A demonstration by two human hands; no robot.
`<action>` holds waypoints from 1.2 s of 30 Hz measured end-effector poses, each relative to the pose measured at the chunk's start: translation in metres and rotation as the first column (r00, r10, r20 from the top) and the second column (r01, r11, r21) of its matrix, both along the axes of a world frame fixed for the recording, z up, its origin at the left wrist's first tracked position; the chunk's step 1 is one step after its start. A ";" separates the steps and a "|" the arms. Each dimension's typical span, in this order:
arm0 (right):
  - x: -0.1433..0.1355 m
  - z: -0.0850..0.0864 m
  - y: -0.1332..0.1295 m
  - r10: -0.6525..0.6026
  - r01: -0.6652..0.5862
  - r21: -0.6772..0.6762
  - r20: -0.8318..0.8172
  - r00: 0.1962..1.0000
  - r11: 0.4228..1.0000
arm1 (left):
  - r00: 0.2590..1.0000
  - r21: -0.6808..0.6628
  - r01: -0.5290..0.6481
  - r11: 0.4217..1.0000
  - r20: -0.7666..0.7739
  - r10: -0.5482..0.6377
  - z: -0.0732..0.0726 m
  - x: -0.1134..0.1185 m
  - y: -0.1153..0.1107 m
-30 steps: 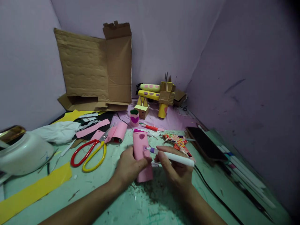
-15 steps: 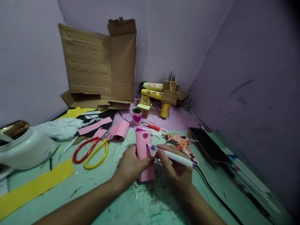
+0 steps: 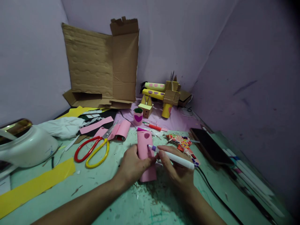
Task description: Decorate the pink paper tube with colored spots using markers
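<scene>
A pink paper-covered tube [image 3: 148, 175] lies on the green tabletop, and my left hand [image 3: 132, 162] is closed around its left side with the thumb across it. Near the tube's far end is a filled purple spot. My right hand [image 3: 175, 167] grips a white marker [image 3: 179, 159] with a purple collar. The marker's tip touches the tube below that spot, where a small purple mark shows. Left of my hands lie scissors [image 3: 103, 156] with one red and one yellow handle. Beyond the tube stands a short pink cup-like roll [image 3: 138, 117] with a purple heart.
Yellow paper [image 3: 39, 184] and a white pot [image 3: 35, 145] are at left. A cardboard box [image 3: 124, 65] stands against the back wall, with yellow spotted paper figures [image 3: 167, 111] beside it. A phone [image 3: 211, 147] and several white markers [image 3: 255, 178] lie at right.
The whole view has shifted slightly, so things sit a little further right. The marker tip remains at the purple mark; both hands keep their grips.
</scene>
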State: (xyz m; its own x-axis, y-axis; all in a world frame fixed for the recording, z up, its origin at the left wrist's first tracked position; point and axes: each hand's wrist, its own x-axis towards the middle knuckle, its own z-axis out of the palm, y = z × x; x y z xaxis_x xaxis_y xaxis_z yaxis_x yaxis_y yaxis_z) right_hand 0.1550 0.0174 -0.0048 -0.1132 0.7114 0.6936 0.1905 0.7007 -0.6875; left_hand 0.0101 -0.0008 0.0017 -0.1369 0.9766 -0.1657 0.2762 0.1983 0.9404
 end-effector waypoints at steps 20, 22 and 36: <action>0.002 0.000 -0.001 0.046 -0.046 -0.035 0.015 0.999 0.998 | 0.999 -0.002 -0.008 1.000 -0.032 0.008 -0.002 0.001 0.002; 0.002 -0.001 -0.001 0.040 -0.039 -0.043 0.012 0.999 0.998 | 0.999 0.003 -0.003 1.000 -0.033 0.003 -0.002 0.000 0.001; 0.006 -0.005 -0.002 -0.022 0.007 -0.146 -0.099 0.995 0.989 | 1.000 0.008 0.019 1.000 -0.001 -0.019 -0.001 -0.001 0.000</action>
State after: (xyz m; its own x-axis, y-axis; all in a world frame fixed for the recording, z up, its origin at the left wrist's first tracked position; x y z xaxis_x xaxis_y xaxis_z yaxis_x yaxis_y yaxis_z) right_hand 0.1612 0.0155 -0.0101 -0.0376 0.8064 0.5901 0.1254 0.5897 -0.7978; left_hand 0.0093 -0.0009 0.0009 -0.1188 0.9804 -0.1573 0.2805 0.1851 0.9418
